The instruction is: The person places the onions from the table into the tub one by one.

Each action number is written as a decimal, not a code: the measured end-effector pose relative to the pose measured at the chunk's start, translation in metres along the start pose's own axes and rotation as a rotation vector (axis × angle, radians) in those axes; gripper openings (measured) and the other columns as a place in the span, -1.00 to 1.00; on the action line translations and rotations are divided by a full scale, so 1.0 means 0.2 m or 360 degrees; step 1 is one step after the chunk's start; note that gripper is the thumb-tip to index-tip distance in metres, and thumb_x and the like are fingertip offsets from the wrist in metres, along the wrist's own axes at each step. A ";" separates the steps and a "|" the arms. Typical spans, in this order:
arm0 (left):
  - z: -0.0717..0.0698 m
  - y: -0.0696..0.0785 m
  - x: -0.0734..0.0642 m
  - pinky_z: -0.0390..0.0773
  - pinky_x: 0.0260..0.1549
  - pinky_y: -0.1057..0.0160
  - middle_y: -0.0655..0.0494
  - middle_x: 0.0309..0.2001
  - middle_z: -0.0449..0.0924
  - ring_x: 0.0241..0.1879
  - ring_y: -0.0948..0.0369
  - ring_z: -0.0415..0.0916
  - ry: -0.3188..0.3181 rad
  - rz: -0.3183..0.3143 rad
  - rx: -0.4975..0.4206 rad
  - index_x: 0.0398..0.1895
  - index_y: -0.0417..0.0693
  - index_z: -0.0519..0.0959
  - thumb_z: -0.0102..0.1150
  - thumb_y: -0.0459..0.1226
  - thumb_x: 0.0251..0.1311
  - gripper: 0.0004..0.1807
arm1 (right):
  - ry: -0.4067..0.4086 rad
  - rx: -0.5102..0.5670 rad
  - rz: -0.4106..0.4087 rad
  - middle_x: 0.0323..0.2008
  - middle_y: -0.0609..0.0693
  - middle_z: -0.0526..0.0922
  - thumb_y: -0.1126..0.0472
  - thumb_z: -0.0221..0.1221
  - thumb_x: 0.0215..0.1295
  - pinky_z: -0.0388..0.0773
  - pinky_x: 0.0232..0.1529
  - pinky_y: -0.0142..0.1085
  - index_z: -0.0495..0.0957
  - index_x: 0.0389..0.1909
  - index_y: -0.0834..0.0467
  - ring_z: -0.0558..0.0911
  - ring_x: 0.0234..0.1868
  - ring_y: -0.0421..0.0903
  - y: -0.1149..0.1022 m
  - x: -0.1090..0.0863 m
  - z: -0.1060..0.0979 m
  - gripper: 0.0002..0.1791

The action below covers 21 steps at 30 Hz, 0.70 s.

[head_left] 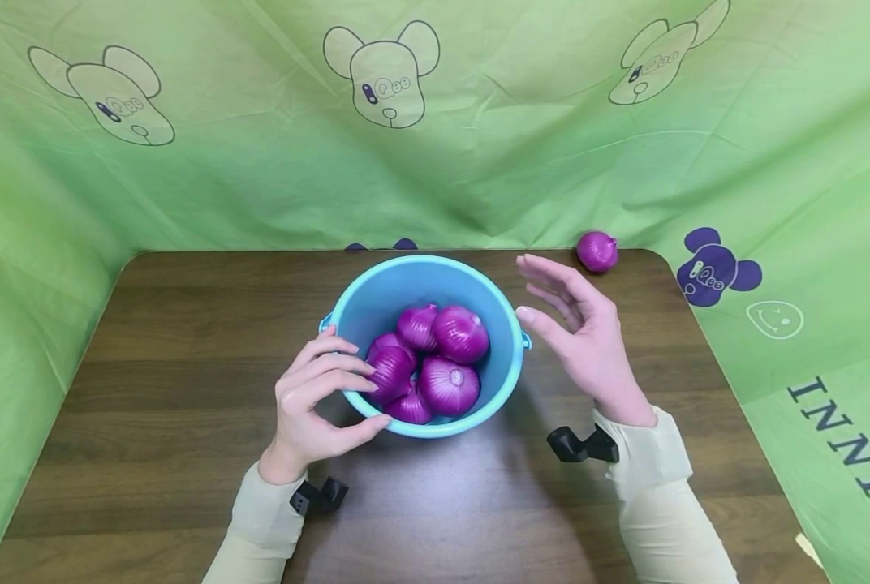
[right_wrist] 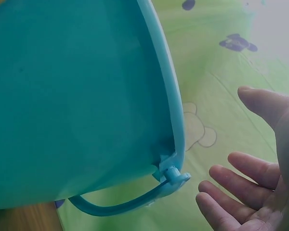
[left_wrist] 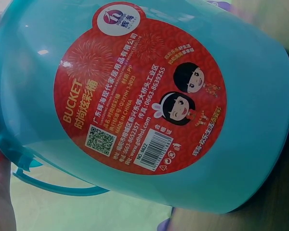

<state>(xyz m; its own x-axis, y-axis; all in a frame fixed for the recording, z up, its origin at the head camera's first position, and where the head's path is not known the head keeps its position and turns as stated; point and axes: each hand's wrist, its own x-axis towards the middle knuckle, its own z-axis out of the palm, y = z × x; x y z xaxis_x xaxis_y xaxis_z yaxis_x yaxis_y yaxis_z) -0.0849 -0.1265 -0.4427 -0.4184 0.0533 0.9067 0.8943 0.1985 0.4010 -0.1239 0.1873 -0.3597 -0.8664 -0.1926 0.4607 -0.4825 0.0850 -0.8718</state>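
A light blue bucket (head_left: pixel 508 381) stands near the middle of the table, with several purple onions (head_left: pixel 450 386) inside. My left hand (head_left: pixel 318 397) holds the bucket's near left rim, its fingers reaching over the edge and its thumb at the front. In the left wrist view a round red label (left_wrist: pixel 139 96) covers part of the bucket's side. To the right, my right hand (head_left: pixel 584 341) is spread, its palm turned toward the bucket and nothing in it. The right wrist view shows a gap between its fingers (right_wrist: pixel 245 178) and the bucket's handle joint (right_wrist: pixel 173 175).
One more onion (head_left: pixel 597 251) lies at the table's far right corner, beyond my right hand. Green printed cloth (head_left: pixel 479 178) hangs along the back and both sides of the wooden table (head_left: pixel 187 341). A black wrist camera (head_left: pixel 318 495) sits on each sleeve.
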 end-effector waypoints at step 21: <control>0.00 0.00 0.00 0.41 0.27 -0.15 -0.06 -0.37 0.71 -0.18 -0.04 0.58 0.0003 -0.0019 -0.0005 -0.45 -0.17 0.73 0.54 0.03 0.02 -0.59 | 0.0067 -0.0012 0.0073 0.27 0.24 0.54 0.54 0.26 0.28 0.44 0.30 -0.20 0.48 0.31 0.33 0.51 0.30 0.07 0.01 0.01 -0.05 -0.45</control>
<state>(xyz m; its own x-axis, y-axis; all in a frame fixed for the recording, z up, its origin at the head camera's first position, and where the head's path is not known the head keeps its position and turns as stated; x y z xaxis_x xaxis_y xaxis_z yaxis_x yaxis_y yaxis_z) -0.0840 -0.1267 -0.4428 -0.4286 0.0491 0.9022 0.8898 0.1959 0.4120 -0.1287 0.1964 -0.3589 -0.8923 -0.1470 0.4268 -0.4427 0.1001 -0.8911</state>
